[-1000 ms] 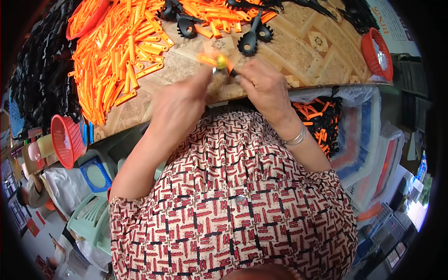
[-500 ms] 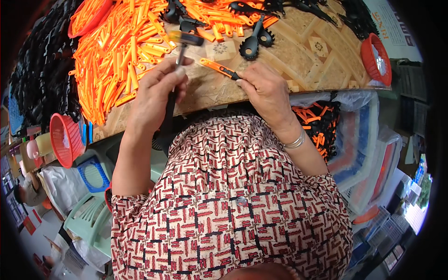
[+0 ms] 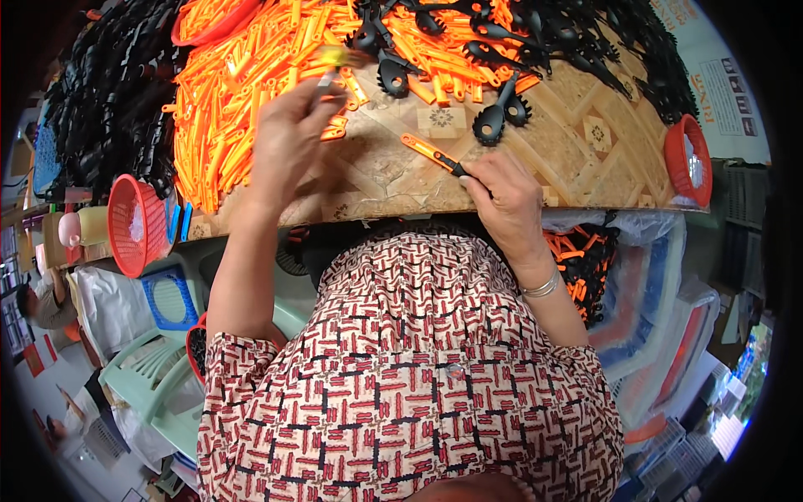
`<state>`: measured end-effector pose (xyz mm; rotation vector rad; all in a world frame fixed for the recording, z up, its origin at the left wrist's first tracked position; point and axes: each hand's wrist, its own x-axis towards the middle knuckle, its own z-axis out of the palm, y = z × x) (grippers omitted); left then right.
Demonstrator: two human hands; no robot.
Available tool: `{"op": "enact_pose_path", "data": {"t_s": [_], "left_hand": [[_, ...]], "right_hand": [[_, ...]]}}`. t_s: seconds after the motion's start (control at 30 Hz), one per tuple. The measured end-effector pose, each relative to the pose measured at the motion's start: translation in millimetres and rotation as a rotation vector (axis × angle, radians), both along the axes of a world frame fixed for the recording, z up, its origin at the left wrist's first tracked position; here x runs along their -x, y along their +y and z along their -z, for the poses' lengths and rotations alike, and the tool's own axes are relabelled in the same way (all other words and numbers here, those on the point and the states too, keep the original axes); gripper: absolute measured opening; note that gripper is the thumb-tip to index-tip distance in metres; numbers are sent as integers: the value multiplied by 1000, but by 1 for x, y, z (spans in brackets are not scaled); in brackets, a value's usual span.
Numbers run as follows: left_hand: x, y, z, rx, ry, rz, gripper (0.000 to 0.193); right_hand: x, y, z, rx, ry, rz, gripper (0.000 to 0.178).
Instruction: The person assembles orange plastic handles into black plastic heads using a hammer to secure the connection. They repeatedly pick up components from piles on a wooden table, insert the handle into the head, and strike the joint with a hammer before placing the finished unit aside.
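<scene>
My left hand (image 3: 288,138) is closed round a small hammer, its yellow-ended head (image 3: 336,57) blurred by motion and raised over the near edge of the orange pile. Between the fingers of my right hand (image 3: 508,197) is the black end of an orange-and-black handle (image 3: 432,154). That handle slants across the bare tabletop, its orange end pointing away to the left. Just beyond my right hand, two black slotted spoons (image 3: 490,124) lie overlapping. Many loose orange handle pieces (image 3: 222,138) are heaped beside and behind my left hand.
Black utensils (image 3: 535,42) cover the table's far side, and a dark heap (image 3: 109,100) fills the far left. Red baskets stand at the left edge (image 3: 134,224) and right edge (image 3: 687,159). Below the table's right front, a container holds orange-and-black pieces (image 3: 581,251). A green chair (image 3: 159,376) stands at left.
My left hand has lifted and turned, carrying the hammer head away from the handle in my right hand. The whole view has shifted slightly; my right hand keeps its hold.
</scene>
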<state>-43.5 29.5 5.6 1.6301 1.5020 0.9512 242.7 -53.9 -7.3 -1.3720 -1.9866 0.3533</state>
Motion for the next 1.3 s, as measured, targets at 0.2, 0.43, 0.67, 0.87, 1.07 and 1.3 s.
{"op": "enact_pose_path", "data": {"t_s": [0.2, 0.43, 0.67, 0.87, 1.07, 1.3], "left_hand": [[-69, 27, 21, -393, 471, 262, 26], [-53, 78, 26, -459, 566, 367, 24], [-48, 49, 7, -352, 246, 488, 19], [-66, 0, -11, -30, 344, 758, 23], [-78, -9, -6, -159, 369, 689, 23], [-88, -6, 0, -216, 417, 701, 21]], "right_hand": [[-4, 5, 0, 0, 21, -69, 19], [-7, 6, 5, -26, 8, -71, 17], [-7, 5, 5, -5, 16, -63, 15], [-11, -1, 3, 20, 9, -79, 15], [-11, -6, 3, 8, -11, -58, 17], [-9, -7, 5, -31, -16, -39, 19]]}}
